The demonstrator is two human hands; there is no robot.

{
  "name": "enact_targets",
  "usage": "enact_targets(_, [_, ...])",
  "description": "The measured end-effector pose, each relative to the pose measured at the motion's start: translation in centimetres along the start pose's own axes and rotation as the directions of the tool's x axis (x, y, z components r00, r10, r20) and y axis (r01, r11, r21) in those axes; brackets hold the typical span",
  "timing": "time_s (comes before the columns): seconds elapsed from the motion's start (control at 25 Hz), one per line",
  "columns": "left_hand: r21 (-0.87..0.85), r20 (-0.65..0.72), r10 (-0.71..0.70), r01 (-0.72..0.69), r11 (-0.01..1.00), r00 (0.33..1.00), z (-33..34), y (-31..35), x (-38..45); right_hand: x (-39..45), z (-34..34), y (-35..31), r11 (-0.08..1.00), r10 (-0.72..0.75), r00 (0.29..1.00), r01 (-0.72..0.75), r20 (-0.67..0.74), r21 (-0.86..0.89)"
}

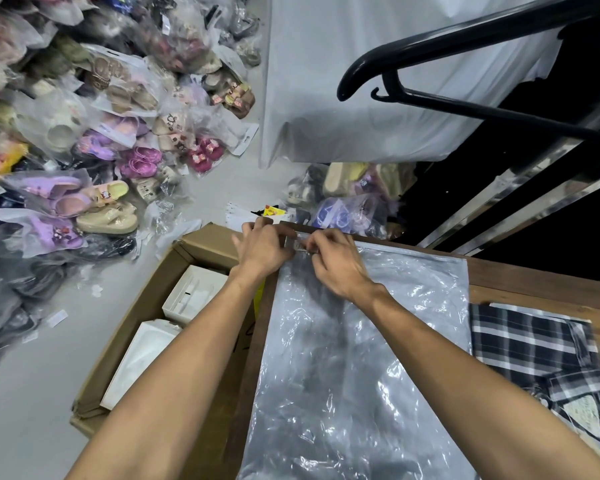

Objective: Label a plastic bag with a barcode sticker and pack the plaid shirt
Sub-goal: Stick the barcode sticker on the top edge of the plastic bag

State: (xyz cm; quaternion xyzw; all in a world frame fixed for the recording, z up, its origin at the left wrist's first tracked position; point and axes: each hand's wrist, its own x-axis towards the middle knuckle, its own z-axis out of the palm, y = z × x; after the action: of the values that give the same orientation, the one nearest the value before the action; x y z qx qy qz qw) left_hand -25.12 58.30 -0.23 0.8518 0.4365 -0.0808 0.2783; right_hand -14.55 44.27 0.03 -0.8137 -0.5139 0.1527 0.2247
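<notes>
A large clear plastic bag (pixel 361 358) lies flat on the wooden table (pixel 520 282), its zip strip along the far edge. My left hand (pixel 262 249) pinches the bag's far left corner. My right hand (pixel 336 261) is beside it, fingers closed on the small zip slider (pixel 300 244) at that corner. The black-and-white plaid shirt (pixel 541 351) rests folded on the table to the right of the bag, with a paper tag on it. No barcode sticker is visible on the bag.
An open cardboard box (pixel 160 299) with white boxes inside stands left of the table. Bagged sandals (pixel 94 188) are piled on the floor at left. A black hanger (pixel 430 64) hangs overhead at upper right, before white sheeting.
</notes>
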Motion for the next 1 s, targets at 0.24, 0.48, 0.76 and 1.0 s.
enact_targets(0.24, [-0.193,-0.134,-0.069,0.042,0.980,0.989,1.1,0.0,-0.3,0.1,0.1,0.7,0.993,-0.072,0.983,0.086,0.167,-0.076])
enact_targets(0.48, [-0.242,-0.186,-0.087,0.041,0.970,0.979,1.3,-1.3,0.0,0.4,-0.1,2.9,0.986,0.023,0.978,-0.057,0.209,0.158])
enact_targets(0.76, [-0.333,-0.076,-0.159,0.125,0.935,0.984,0.9,-1.1,0.8,1.1,-0.2,3.3,0.989,0.078,0.996,-0.084,0.051,0.125])
enact_targets(1.0, [-0.226,-0.075,-0.133,0.113,0.968,0.988,0.1,-0.5,1.2,3.9,2.9,0.4,0.935,0.287,0.958,-0.277,-0.014,0.220])
